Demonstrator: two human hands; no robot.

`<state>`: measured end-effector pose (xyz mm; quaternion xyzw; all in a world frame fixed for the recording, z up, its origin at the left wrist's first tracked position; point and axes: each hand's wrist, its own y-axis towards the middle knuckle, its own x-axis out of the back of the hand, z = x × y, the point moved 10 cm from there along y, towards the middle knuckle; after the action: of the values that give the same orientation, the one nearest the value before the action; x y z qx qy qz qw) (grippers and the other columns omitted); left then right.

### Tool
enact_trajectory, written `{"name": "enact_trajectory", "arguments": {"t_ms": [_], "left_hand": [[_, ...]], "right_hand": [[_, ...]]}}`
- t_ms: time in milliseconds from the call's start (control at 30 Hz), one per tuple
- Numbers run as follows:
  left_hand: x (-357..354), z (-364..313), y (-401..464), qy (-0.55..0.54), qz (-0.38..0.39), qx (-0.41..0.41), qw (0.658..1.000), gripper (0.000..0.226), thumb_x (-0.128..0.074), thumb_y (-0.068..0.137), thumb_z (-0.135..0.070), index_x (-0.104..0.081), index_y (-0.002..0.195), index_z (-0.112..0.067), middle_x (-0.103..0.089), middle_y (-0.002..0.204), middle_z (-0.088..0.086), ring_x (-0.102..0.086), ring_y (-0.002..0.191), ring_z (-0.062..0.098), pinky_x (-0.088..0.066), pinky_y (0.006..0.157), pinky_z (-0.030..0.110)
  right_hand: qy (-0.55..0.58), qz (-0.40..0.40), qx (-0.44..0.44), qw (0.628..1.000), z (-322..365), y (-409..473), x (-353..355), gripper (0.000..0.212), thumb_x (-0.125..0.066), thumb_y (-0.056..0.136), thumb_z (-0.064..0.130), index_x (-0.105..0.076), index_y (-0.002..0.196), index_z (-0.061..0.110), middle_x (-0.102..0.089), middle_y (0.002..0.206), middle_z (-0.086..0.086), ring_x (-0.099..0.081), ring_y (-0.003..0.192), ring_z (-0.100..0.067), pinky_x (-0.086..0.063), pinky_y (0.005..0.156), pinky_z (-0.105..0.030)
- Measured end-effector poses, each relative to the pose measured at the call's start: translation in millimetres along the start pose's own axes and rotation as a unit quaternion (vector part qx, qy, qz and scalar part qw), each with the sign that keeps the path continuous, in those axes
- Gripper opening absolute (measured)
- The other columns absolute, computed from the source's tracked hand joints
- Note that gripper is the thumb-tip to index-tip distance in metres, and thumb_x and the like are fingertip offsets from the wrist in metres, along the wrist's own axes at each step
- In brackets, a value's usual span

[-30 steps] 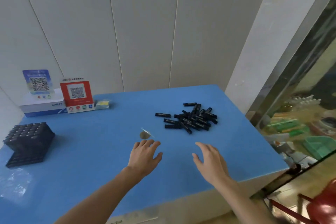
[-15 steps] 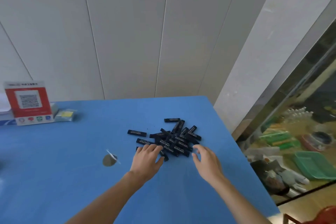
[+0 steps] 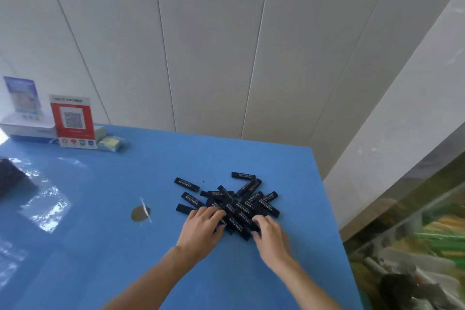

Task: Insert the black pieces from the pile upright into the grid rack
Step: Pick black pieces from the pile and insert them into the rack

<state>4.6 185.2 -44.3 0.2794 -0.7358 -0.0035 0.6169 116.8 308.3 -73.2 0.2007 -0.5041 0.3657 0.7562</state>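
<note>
A pile of black pieces (image 3: 235, 202) with white lettering lies flat on the blue table (image 3: 100, 246), right of its middle. My left hand (image 3: 201, 233) is at the pile's near left edge, fingers and thumb curled round pieces there. At the near right edge, my right hand (image 3: 271, 238) pinches pieces between bent fingers and thumb. Only a dark corner of the black grid rack (image 3: 10, 180) shows, at the far left edge of the view.
A red QR-code sign (image 3: 73, 121), a blue sign on a white box (image 3: 24, 118) and a small yellow packet (image 3: 110, 142) stand at the back left. A brown spot (image 3: 140, 213) marks the table. The table's right edge drops toward cluttered shelves (image 3: 415, 246).
Both hands have moved forward from the bare table onto the pile's near edge and closed on pieces. The view has swung right, so the rack has slid to the left edge.
</note>
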Motion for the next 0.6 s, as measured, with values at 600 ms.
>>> {"name": "enact_trajectory", "arguments": {"t_ms": [600], "left_hand": [[-43, -70, 2, 0.061, 0.101, -0.149, 0.982, 0.048, -0.073, 0.063, 0.000, -0.058, 0.102, -0.024, -0.061, 0.104, -0.009, -0.055, 0.097, 0.013, -0.037, 0.085, 0.022]], "right_hand": [[0.112, -0.010, 0.055, 0.992, -56, -1, 51, 0.024, -0.064, 0.083, 0.024, -0.063, 0.107, 0.022, -0.050, 0.094, 0.007, -0.052, 0.081, -0.006, -0.044, 0.076, -0.020]]}}
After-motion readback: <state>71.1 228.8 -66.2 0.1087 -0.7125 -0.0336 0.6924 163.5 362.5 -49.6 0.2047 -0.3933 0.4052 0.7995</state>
